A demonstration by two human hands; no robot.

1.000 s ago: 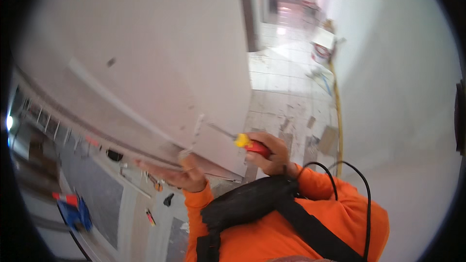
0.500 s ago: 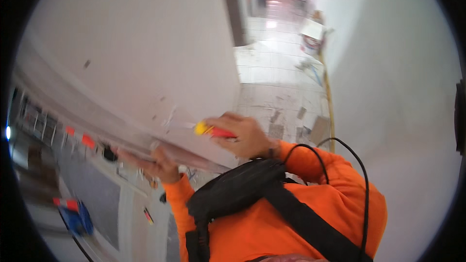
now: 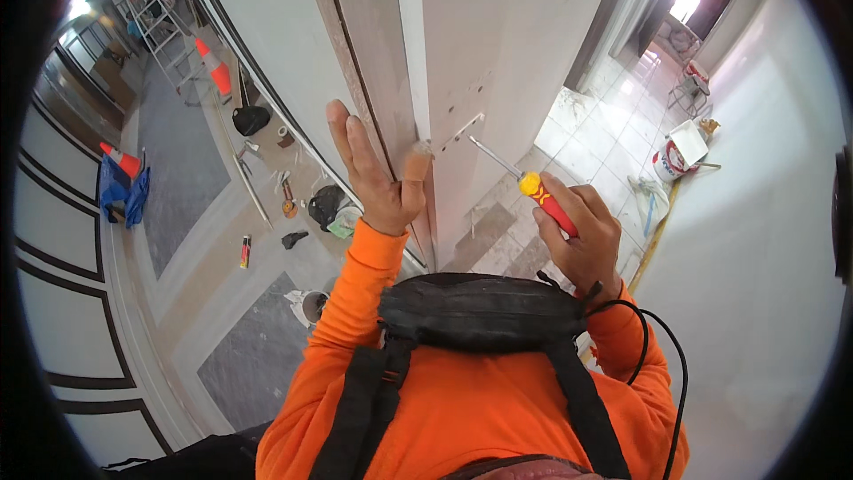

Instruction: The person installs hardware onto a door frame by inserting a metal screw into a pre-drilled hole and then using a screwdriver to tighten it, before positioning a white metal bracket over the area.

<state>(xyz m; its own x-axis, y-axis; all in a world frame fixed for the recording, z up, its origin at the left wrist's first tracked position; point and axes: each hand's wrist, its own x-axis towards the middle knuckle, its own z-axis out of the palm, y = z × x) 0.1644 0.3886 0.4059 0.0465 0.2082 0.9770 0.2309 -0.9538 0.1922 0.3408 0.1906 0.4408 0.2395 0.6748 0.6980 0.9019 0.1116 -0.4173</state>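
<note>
My right hand (image 3: 582,236) is wrapped round a screwdriver (image 3: 548,203) with a red and yellow handle. Its metal shaft slants up and left, the tip close to a narrow pale slot (image 3: 464,127) in the white panel (image 3: 498,44); whether it touches, I cannot tell. Small dark marks or holes show beside the slot. My left hand (image 3: 380,180) is open, its fingers stretched upward along the wooden frame (image 3: 354,53). The left thumb lies by the panel's edge, near a small pale fitting (image 3: 424,150) that is partly hidden.
On the left floor lie a red tube (image 3: 245,251), a tape roll (image 3: 284,136) and a black bag (image 3: 329,207). Orange cones (image 3: 213,67) and a metal ladder (image 3: 160,22) stand farther off. At right are a white bucket (image 3: 669,162) and a yellow strip (image 3: 656,236) along the wall.
The whole view has swung round, bringing the frame and panel upright before me. My left hand now shows higher, by the frame edge. The right hand still holds the screwdriver, farther right in view.
</note>
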